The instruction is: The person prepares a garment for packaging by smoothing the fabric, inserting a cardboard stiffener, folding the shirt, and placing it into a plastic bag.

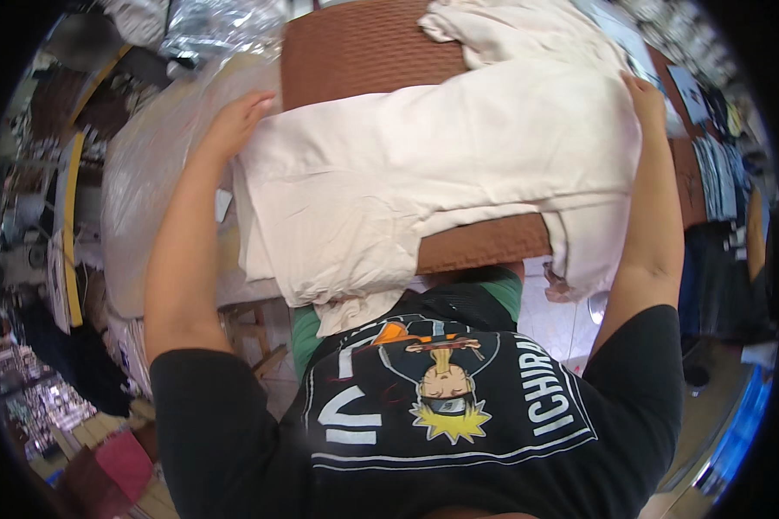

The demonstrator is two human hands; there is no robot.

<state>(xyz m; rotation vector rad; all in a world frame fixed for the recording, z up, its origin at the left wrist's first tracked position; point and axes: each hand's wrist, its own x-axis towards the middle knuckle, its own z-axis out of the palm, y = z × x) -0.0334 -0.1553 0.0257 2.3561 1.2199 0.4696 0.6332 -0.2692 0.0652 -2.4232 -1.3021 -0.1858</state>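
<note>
A cream-coloured garment (459, 143) lies spread across a brown textured cover (368, 52), with a gathered part hanging over the near left edge and another over the near right. My left hand (238, 123) is at the garment's far left corner, its fingers stretched out flat and holding nothing. At the far right edge, my right hand (647, 102) is closed on the cloth, though some of its fingers are hidden. Beyond the garment, more cream cloth (528, 30) lies bunched on the cover.
A large plastic-wrapped stack (151, 186) stands to the left, with crumpled clear plastic (221, 26) behind it. Folded blue garments (716, 177) are at the right, above dark hanging cloth (710, 259). A yellow-edged rail (74, 225) runs along the far left.
</note>
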